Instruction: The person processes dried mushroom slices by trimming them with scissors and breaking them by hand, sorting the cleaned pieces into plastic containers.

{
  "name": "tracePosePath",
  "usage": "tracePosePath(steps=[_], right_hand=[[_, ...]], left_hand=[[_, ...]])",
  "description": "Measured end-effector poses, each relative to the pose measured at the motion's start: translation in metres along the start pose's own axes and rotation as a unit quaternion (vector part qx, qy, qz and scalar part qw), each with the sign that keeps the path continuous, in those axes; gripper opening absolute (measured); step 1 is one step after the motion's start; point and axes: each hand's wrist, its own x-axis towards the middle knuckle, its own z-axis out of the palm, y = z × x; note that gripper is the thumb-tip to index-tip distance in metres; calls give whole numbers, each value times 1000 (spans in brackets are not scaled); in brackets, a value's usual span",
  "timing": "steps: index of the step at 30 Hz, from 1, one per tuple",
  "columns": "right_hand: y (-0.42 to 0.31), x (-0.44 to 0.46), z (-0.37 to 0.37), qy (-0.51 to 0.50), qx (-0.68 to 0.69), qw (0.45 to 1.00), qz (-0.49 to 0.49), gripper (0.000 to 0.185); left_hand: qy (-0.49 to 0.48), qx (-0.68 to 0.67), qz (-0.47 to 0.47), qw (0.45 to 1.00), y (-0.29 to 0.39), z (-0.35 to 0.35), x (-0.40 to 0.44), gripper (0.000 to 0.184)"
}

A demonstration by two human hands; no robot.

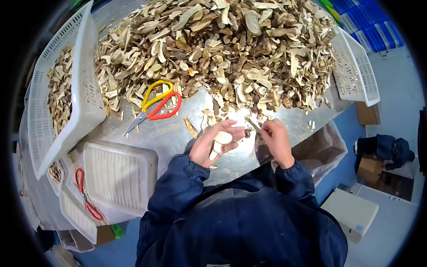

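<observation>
My left hand (204, 149) is cupped palm up, with pale dried mushroom slices (223, 137) lying in the palm and against the fingers. Pinched between the thumb and fingers of my right hand (279, 141) is a thin, darker mushroom slice (253, 124), its far end pointing toward the pile. A large heap of dried mushroom slices (213, 53) covers the metal table (171, 144) beyond my hands. Small loose pieces lie between the hands and the heap. To the left of my left hand rest scissors with one yellow and one red handle (165, 106), blades apart.
A white perforated basket (86, 80) holding slices stands tilted at left; another basket (367, 75) sits at the right edge. Near me at left are a white ribbed tray (118, 175) and red-handled scissors (84, 191). A lined bin (327, 149) stands below the table at right.
</observation>
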Motion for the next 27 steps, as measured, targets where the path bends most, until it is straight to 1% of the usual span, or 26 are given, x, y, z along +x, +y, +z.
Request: tracePosePath(steps=[1, 3, 4, 5, 6, 7, 8, 10, 11, 14, 15, 18, 19, 21, 22, 23, 24, 25, 27], right_hand=[[-3, 1, -4, 4, 32, 999, 14, 9], [-15, 2, -10, 11, 122, 991, 44, 10], [-30, 1, -15, -10, 167, 985, 44, 12], [-49, -1, -21, -28, 210, 976, 45, 13], [-60, -3, -22, -45, 253, 965, 47, 15], [-57, -4, -19, -61, 268, 960, 47, 18], [-54, -1, -17, -50, 222, 973, 29, 19], [-46, 5, -10, -32, 127, 991, -12, 19], [-40, 4, -8, -64, 48, 997, -2, 19], [-34, -6, 3, -103, 16, 994, -24, 20], [-30, -9, 9, -97, 0, 995, -39, 23], [-17, -6, 14, -85, 44, 995, -6, 28], [-12, -4, 14, -93, 84, 992, 12, 27], [-7, -1, 12, -105, 165, 979, 50, 27], [-8, 0, 10, -144, 286, 941, 111, 25], [-11, 0, 7, -181, 401, 882, 168, 24], [-16, 0, 3, -214, 507, 805, 222, 22], [-22, -1, 2, -248, 565, 747, 248, 23], [-31, -3, 8, -303, 631, 667, 256, 23]], left_hand=[[-13, -4, 4, 1000, 1, 0, 0, 44], [1, -22, 25, 999, -1, 1, 3, 46], [7, -32, 33, 999, -3, 2, 5, 47], [9, -33, 20, 999, -2, -3, 5, 51], [-20, -76, 28, 996, -1, -4, 3, 54], [-49, -105, 48, 992, -2, -6, 2, 52], [-77, -133, 69, 986, -3, -8, 1, 51], [-65, -128, 92, 985, -4, -18, 2, 42], [-59, -126, 106, 985, -4, -23, 3, 38], [-66, -124, 112, 984, -3, -36, 4, 27], [-5, -109, 104, 989, 3, -17, 0, 22], [6, -87, 66, 994, 3, -22, -1, 16], [20, -104, 67, 992, 2, -17, -1, 12], [10, -86, 56, 995, 2, -19, -4, 13], [4, -77, 50, 996, 3, -19, -4, 16], [12, -10, 58, 998, 4, -17, -4, 19], [21, 56, 65, 996, 5, -10, -4, 23], [31, 122, 73, 989, 4, -6, -4, 27], [32, 173, 57, 983, 1, -2, -5, 32]])
